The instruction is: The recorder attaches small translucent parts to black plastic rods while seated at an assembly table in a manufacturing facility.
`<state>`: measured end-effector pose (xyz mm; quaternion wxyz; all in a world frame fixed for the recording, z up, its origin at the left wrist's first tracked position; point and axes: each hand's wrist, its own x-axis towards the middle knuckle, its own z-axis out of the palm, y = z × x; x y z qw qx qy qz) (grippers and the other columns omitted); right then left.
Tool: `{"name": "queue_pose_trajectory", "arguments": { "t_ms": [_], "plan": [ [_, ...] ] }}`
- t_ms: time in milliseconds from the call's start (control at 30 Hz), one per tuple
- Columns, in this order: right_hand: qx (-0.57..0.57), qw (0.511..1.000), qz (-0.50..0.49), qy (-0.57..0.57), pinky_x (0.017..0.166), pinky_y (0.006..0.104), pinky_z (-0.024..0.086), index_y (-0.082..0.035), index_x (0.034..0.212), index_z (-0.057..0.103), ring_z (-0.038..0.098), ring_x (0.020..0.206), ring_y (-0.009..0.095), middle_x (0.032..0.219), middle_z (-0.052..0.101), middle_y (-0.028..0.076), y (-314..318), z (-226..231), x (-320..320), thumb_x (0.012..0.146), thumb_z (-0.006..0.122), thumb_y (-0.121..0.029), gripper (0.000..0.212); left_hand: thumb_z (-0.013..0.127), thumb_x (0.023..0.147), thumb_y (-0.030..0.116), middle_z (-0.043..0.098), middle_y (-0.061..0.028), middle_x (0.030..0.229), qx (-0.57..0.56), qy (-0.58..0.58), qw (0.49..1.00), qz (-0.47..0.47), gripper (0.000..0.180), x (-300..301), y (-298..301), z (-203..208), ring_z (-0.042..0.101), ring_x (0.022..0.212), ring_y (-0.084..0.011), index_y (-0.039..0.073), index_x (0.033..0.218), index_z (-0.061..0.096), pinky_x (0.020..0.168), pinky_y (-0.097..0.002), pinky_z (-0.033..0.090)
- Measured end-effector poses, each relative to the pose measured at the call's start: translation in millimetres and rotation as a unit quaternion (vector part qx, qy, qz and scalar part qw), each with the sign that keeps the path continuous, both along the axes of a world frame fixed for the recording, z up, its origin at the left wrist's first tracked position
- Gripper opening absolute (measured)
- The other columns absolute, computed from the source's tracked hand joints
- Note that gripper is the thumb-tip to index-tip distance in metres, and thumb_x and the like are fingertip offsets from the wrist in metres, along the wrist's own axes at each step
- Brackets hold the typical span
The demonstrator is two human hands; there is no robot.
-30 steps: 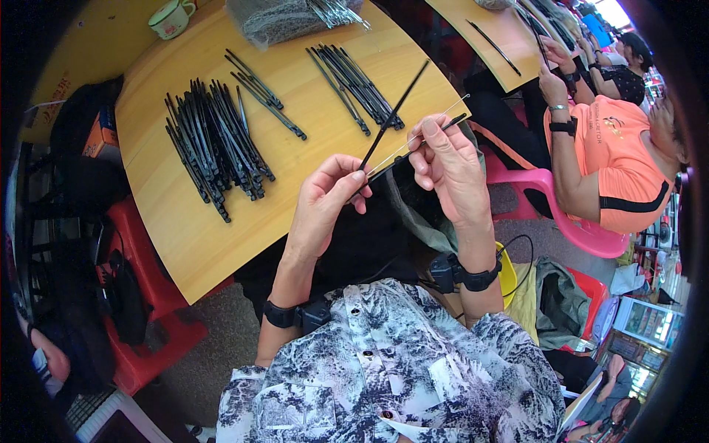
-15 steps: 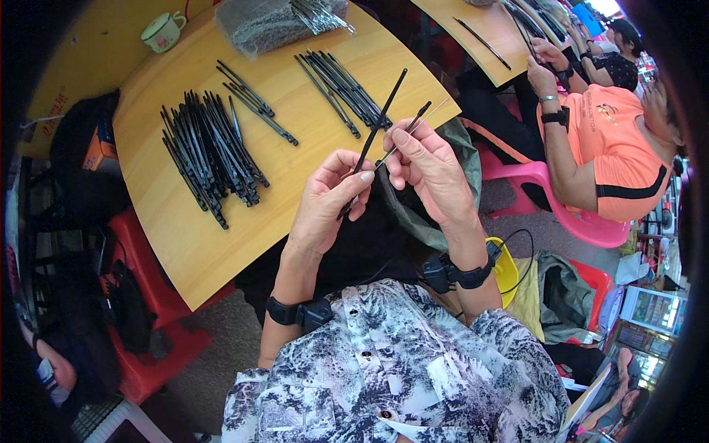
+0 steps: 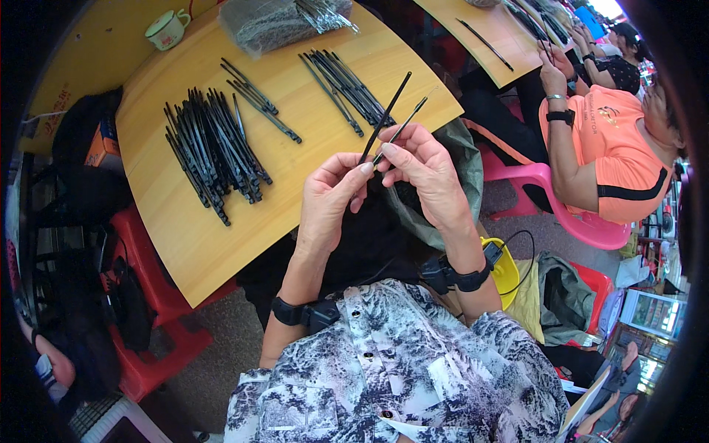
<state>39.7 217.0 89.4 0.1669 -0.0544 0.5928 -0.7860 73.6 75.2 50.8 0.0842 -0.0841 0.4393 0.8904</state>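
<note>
Pinched in left hand (image 3: pixel 332 190): long, thin, black strip (image 3: pixel 386 117); in right hand (image 3: pixel 426 168): thin, dark rod (image 3: pixel 414 113). Held near smooth, yellow-brown, wood-look table (image 3: pixel 188 258). Go slowly; pinch softly; bend neither.

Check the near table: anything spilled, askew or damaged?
Nothing looks spilled or damaged. Slightly untidy: a few black strips lie apart from the big pile to their left, and thin silvery wires splay loosely on the plastic bag.
</note>
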Motion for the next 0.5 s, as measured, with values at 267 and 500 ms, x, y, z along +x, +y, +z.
{"name": "queue_pose_trajectory", "arguments": {
  "t_ms": [267, 500],
  "plan": [
    [0.058, 0.997, -0.043, 0.026, 0.057, 0.0188, 0.045, 0.001, 0.098, 0.049, 0.052, 0.065, 0.006, 0.078, 0.053, 0.003, -8.4, -9.6, -3.6, 0.087, 0.052, -0.008, 0.015, 0.062, 0.082, 0.01, 0.056, 0.0015, 0.071, -0.035, 0.003, 0.999, 0.038, 0.013, 0.8, 6.7, -5.8, 0.045, 0.055, -0.0024, 0.001, 0.09, 0.059, 0.045, -0.0155, 0.033],
    [0.072, 0.994, -0.061, 0.056, 0.061, 0.0182, 0.048, 0.004, 0.109, 0.047, 0.054, 0.069, 0.008, 0.083, 0.054, 0.005, -27.4, -16.0, -10.7, 0.085, 0.057, -0.012, 0.03, 0.058, 0.085, 0.012, 0.057, 0.0003, 0.075, -0.046, 0.021, 0.993, 0.104, 0.015, -4.1, 13.1, -11.9, 0.048, 0.06, -0.0039, 0.0, 0.095, 0.058, 0.052, -0.0163, 0.037]
  ]
}}
